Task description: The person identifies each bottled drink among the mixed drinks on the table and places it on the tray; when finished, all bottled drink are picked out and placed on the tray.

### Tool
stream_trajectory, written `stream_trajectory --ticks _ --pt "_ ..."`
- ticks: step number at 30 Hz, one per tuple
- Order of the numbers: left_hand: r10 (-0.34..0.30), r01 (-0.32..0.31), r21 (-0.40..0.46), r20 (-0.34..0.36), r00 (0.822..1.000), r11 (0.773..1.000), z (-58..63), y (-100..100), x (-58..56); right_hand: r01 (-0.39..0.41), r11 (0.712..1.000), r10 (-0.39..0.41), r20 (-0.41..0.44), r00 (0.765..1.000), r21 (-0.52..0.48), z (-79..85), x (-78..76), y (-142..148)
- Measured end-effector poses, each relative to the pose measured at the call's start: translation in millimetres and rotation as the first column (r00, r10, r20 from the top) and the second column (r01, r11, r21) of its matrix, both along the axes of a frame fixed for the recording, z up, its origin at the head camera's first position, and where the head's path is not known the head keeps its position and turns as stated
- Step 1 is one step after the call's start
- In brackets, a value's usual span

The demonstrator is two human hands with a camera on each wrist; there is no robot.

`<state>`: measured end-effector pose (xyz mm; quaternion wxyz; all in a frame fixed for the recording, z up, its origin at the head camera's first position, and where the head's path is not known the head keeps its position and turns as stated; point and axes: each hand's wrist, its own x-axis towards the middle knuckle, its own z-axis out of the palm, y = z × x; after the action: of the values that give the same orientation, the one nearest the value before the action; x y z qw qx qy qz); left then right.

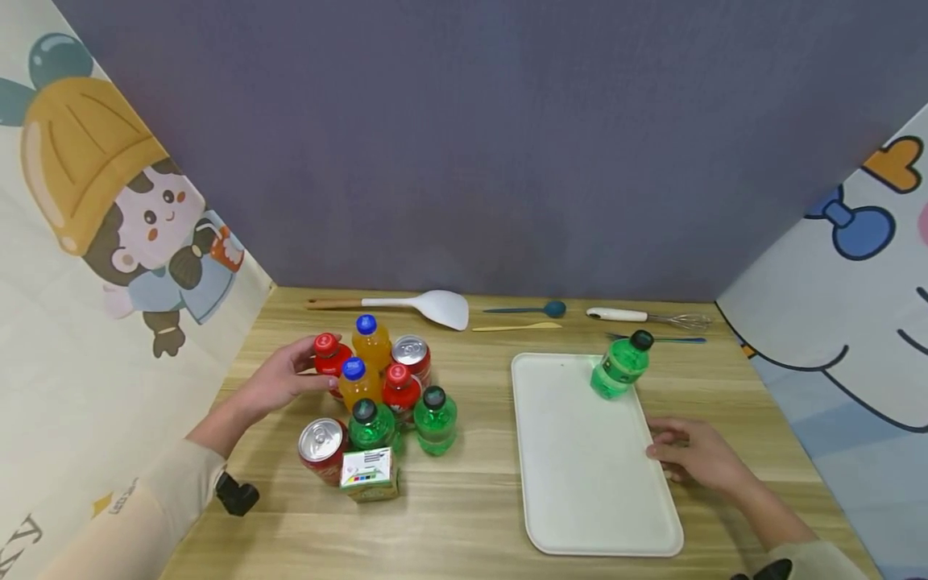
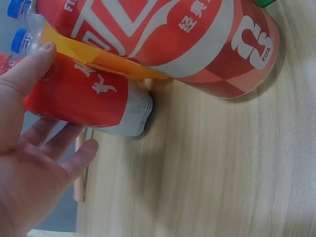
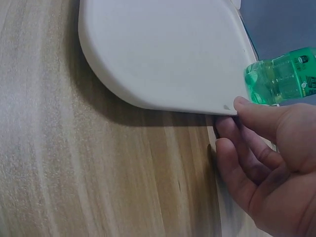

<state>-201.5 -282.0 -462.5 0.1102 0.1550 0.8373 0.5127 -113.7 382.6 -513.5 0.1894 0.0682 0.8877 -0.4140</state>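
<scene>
My left hand [image 1: 285,375] is at the back left of a drinks cluster, its thumb and fingers around a small red bottle [image 2: 81,91] with a red cap. Two orange drink bottles [image 1: 372,345] with blue caps stand right beside that bottle. A red soda can [image 2: 197,39] looms close in the left wrist view. On the right, my right hand [image 1: 696,457] pinches the long edge of a white tray [image 1: 580,475], thumb on top and fingers beneath. A green bottle [image 1: 620,367] with a black cap stands at the tray's far right corner.
Another red bottle [image 1: 401,392], green bottles [image 1: 436,425], cans [image 1: 322,445] and a small carton [image 1: 370,475] fill the cluster. Along the back wall lie a white spatula [image 1: 442,308], a blue spoon [image 1: 554,309], a yellow knife [image 1: 518,327] and a whisk [image 1: 681,321].
</scene>
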Motion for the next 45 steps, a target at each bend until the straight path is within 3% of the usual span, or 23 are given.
stream_trajectory --ticks 15,21,35,45 --pt "0.094 -0.095 -0.029 -0.039 0.995 0.995 -4.5 -2.0 3.2 0.012 1.0 -0.012 -0.012 1.0 0.024 4.4 2.8 -6.6" --pt "0.12 -0.13 -0.083 -0.114 0.986 0.988 2.1 -8.6 6.1 0.017 0.999 -0.017 -0.002 1.0 0.047 5.6 -0.3 -6.8" --pt "0.162 -0.201 -0.149 -0.237 0.958 0.968 60.0 -21.0 6.6 0.015 0.999 -0.015 -0.006 1.0 0.037 7.1 0.9 -6.1" --pt "0.19 -0.248 -0.193 -0.278 0.942 0.949 99.6 -12.9 7.9 0.016 0.998 -0.016 -0.008 1.0 0.055 6.0 2.0 -7.6"
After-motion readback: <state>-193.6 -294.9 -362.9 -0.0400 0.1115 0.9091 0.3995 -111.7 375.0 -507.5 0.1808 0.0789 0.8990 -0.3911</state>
